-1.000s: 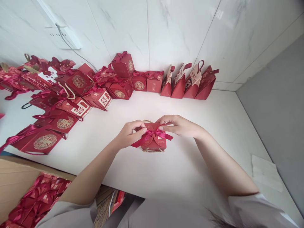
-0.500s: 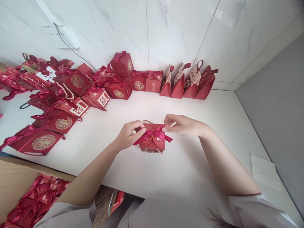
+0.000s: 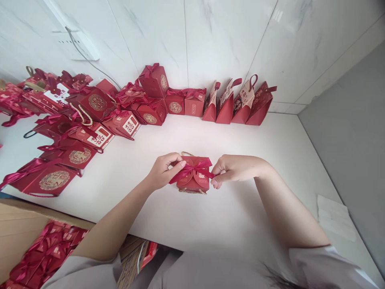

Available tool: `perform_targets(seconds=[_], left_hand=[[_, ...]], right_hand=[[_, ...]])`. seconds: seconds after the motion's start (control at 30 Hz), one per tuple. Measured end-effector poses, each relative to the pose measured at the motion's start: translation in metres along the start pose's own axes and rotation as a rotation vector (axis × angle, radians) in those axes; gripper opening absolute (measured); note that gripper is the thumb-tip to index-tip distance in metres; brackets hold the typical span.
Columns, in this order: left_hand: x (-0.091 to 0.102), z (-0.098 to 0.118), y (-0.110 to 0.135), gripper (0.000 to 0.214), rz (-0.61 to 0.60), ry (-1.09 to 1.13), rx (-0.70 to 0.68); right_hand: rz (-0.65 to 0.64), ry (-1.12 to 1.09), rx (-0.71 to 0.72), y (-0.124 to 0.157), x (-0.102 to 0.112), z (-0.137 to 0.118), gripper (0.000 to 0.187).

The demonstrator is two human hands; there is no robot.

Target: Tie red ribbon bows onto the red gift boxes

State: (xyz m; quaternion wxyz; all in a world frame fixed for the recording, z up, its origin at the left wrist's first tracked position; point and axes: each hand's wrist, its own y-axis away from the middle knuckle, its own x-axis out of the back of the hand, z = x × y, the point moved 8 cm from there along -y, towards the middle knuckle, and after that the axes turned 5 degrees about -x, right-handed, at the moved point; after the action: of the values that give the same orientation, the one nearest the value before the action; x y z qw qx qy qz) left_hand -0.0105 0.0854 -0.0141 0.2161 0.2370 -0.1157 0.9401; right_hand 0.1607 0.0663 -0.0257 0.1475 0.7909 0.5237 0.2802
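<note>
A small red gift box (image 3: 192, 184) with twisted rope handles sits on the white table before me. Across its top lies a crimson ribbon (image 3: 197, 165) tied in a bow. My left hand (image 3: 165, 170) is closed at the bow's left side, pinching the ribbon between thumb and finger. On the right, my right hand (image 3: 230, 170) is closed on the ribbon's right tail, just off the box's edge. Its other fingers are curled under and partly hidden.
Several red gift boxes (image 3: 82, 154) crowd the table's left side. Triangular red boxes (image 3: 254, 112) line the tiled wall. At lower left, a cardboard carton (image 3: 22, 233) holds more red boxes. White paper (image 3: 335, 216) lies near the right edge. A cable (image 3: 87, 60) hangs from the socket strip.
My right hand has moved down and slightly right, from the bow's upper right loop to the ribbon's lower right tail. My left hand keeps its pinch, and the box stays in place.
</note>
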Motion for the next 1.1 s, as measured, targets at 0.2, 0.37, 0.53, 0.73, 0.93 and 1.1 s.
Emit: perform_targets(seconds=[0.2, 0.37, 0.53, 0.73, 0.93, 1.1], left_hand=[[-0.004, -0.002, 0.001, 0.028, 0.003, 0.027, 0.000], [-0.004, -0.002, 0.000, 0.029, -0.010, 0.046, -0.006], [-0.006, -0.005, 0.000, 0.030, -0.033, 0.103, 0.014], [-0.006, -0.003, -0.001, 0.023, -0.064, 0.019, -0.037], [-0.007, 0.002, 0.000, 0.024, -0.116, 0.049, -0.040], [-0.008, 0.000, 0.002, 0.041, -0.158, 0.124, 0.035]], right_hand=[[0.013, 0.033, -0.023, 0.000, -0.002, 0.000, 0.027], [0.037, 0.031, -0.032, 0.000, 0.000, 0.003, 0.028], [0.045, 0.045, -0.068, 0.001, 0.002, 0.009, 0.029], [0.074, 0.065, -0.082, 0.001, 0.007, 0.014, 0.026], [0.101, 0.196, -0.077, 0.005, 0.011, 0.015, 0.034], [0.144, 0.134, -0.053, 0.015, 0.020, 0.010, 0.036]])
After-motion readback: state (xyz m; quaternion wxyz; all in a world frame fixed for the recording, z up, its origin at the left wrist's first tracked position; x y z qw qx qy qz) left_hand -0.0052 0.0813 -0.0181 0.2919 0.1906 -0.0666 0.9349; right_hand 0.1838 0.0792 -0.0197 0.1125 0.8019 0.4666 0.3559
